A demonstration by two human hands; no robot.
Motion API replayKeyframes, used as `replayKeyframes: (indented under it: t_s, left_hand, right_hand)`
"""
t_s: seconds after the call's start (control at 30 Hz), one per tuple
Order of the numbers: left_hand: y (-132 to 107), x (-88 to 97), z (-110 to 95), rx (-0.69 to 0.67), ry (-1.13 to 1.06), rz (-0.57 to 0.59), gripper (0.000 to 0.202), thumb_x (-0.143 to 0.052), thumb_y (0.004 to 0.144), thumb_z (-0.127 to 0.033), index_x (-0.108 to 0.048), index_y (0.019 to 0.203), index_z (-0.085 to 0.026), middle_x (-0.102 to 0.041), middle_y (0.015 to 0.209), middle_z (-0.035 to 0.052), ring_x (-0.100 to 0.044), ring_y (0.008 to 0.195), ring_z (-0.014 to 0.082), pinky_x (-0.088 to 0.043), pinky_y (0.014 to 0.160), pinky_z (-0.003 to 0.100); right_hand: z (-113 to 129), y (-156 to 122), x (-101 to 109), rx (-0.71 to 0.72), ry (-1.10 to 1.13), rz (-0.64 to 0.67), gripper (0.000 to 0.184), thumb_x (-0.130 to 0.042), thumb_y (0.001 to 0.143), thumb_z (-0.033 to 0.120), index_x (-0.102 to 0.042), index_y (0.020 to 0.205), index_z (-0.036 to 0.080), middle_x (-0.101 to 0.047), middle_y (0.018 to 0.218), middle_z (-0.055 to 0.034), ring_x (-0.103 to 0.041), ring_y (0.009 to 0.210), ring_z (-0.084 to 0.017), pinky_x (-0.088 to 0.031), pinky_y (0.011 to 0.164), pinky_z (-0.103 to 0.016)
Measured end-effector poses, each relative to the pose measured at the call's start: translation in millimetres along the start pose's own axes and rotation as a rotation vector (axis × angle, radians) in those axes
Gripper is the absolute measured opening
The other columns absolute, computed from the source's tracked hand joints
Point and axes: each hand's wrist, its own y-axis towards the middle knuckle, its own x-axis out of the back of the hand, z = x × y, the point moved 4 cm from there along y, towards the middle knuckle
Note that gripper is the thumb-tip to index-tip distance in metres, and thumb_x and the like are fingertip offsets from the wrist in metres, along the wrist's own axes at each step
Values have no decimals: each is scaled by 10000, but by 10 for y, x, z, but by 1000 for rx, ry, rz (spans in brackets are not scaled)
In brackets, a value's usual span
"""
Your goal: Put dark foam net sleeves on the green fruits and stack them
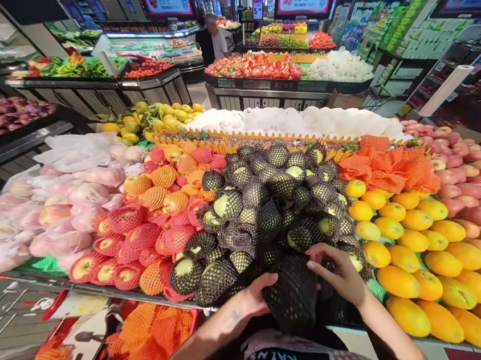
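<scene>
Close to my body, a dark fruit in a black foam net is held between my two hands. The fruit's kind is hard to make out through the mesh; pale green flecks show. My left hand grips its left side, the thumb on top and the fingers partly hidden beneath. At the upper right, my right hand pinches the black netting between thumb and fingers. Just beyond lies a heap of pale green fruits in black foam nets.
Apples in red and orange nets lie left of the heap, bagged pink fruit farther left. Yellow oblong fruits and orange foam nets are on the right. A cart with orange nets stands lower left. Two people stand far back.
</scene>
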Motion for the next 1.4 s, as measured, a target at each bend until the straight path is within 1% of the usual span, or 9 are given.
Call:
replayKeyframes:
  t_s: [0.13, 0.4, 0.57, 0.77, 0.93, 1.03, 1.13, 1.23, 1.4]
  left_hand:
    - [121, 144, -615, -91, -75, -236, 691, -612, 697, -736, -714, 1020, -135, -768, 962, 155, -698, 1063, 372, -536, 968, 528]
    - [459, 671, -2459, -566, 594, -983, 702, -598, 822, -610, -418, 1361, -197, -651, 1314, 145, -626, 1239, 339, -515, 1058, 521]
    - [1147, 1079, -3124, -615, 1350, -1009, 978, -711, 783, -538, -155, 1476, -130, -464, 1477, 245, -533, 1351, 313, -403, 1163, 496]
    - [1748, 1403, -3184, -119, 1724, -830, 1013, -715, 709, -693, -322, 1440, -112, -586, 1341, 292, -606, 1215, 460, -483, 1031, 599]
    - [2091, 729, -3256, -190, 2043, -905, 933, -661, 767, -679, -405, 1424, -67, -444, 1475, 295, -371, 1403, 531, -335, 1131, 692]
    - [2493, 149, -2956, -352, 2204, -514, 652, -562, 902, -484, -432, 1422, -113, -495, 1449, 187, -423, 1388, 393, -349, 1177, 573]
    - [2887, -108, -2498, -76, 2318, -188, 533, -582, 879, -317, -499, 1367, -122, -592, 1307, 160, -573, 1205, 339, -481, 1041, 488]
    - [3146, -94, -2181, 220, 2417, -183, 587, -709, 783, -322, -551, 1293, -77, -571, 1285, 225, -578, 1143, 395, -530, 872, 455]
    - [3378, 32, -1937, 108, 2546, -143, 645, -817, 707, -212, -555, 1285, -97, -569, 1297, 228, -507, 1210, 394, -468, 898, 418]
  right_hand:
    - [-96, 294, 490, 34, -152, -44, 222, -643, 958, 426, -676, 1046, 225, -664, 781, -14, -609, 657, -170, -492, 595, -292]
    - [-708, 1036, 1701, -12, -646, -256, 421, -525, 947, 629, -659, 960, 230, -666, 828, -54, -639, 667, -242, -523, 604, -387]
    - [-1097, 1271, 1937, -58, -813, -211, 387, -466, 980, 556, -649, 1019, 217, -720, 1053, -106, -709, 918, -327, -552, 767, -464]
    - [-1520, 1421, 2067, -231, -911, -121, 294, -583, 939, 378, -651, 1136, 172, -710, 1154, -155, -694, 1019, -370, -565, 809, -490]
    - [-1745, 1508, 1919, -140, -762, 131, 525, -673, 780, 161, -596, 1299, 168, -643, 1313, -172, -634, 1185, -350, -546, 958, -487]
    - [-1702, 1517, 1779, -96, -664, 251, 757, -695, 661, 106, -515, 1395, 147, -563, 1400, -194, -532, 1316, -364, -469, 1085, -518]
    - [-1501, 1566, 1708, -29, -610, 201, 755, -684, 710, 203, -446, 1425, 151, -524, 1420, -181, -488, 1336, -363, -421, 1130, -531]
    - [-1368, 1684, 1582, 12, -610, 136, 655, -661, 811, 350, -449, 1387, 121, -558, 1366, -189, -509, 1298, -355, -420, 1132, -506]
    - [-1529, 1952, 1222, -110, -772, 117, 815, -798, 703, 448, -484, 1326, 27, -585, 1307, -288, -528, 1259, -453, -429, 1104, -566]
